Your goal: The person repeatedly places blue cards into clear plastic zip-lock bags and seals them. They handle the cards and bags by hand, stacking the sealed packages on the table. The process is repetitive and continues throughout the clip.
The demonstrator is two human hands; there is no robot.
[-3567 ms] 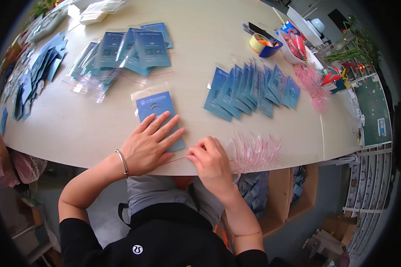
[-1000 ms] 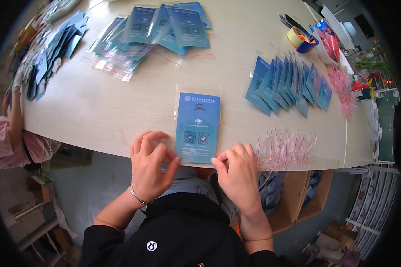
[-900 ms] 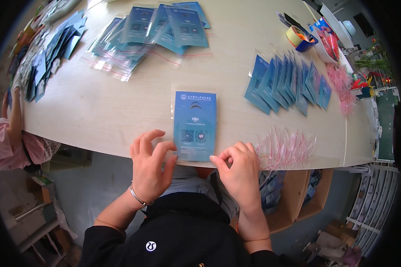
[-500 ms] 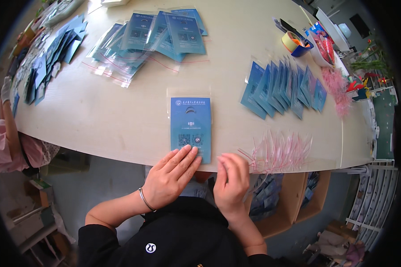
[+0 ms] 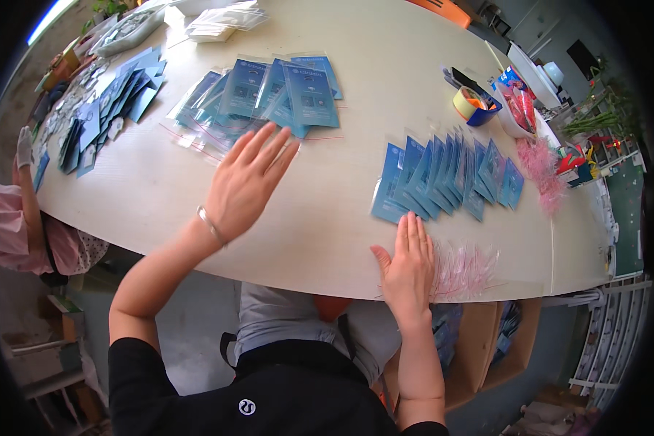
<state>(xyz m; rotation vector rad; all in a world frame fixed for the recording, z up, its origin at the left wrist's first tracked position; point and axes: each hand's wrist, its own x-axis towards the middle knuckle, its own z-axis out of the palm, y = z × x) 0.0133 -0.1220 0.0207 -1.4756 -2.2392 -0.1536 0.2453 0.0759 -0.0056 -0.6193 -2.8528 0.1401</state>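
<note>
My left hand (image 5: 241,190) is open above the table, fingers stretched toward a loose pile of blue cards in clear zip bags (image 5: 311,98). It holds nothing, and its fingertips are by the pile's near edge. My right hand (image 5: 408,275) lies flat with the thumb apart, its fingertips at the lower edge of a fanned row of bagged blue cards (image 5: 430,174). The leftmost bagged card (image 5: 390,182) of that row is just beyond those fingertips. Beside my right hand lies a bunch of clear bags with red strips (image 5: 471,270), partly hidden by the hand.
Unbagged blue cards (image 5: 112,102) are heaped at the left, near another person's gloved hand (image 5: 25,147). Tape rolls (image 5: 471,105) and pink shredded filler (image 5: 541,171) are at the right. Open cardboard boxes (image 5: 479,352) with bagged cards stand below the table edge.
The bagged card that lay before me has gone to the left end of the fanned row. My left hand has moved up toward the pile; my right has moved right and opened.
</note>
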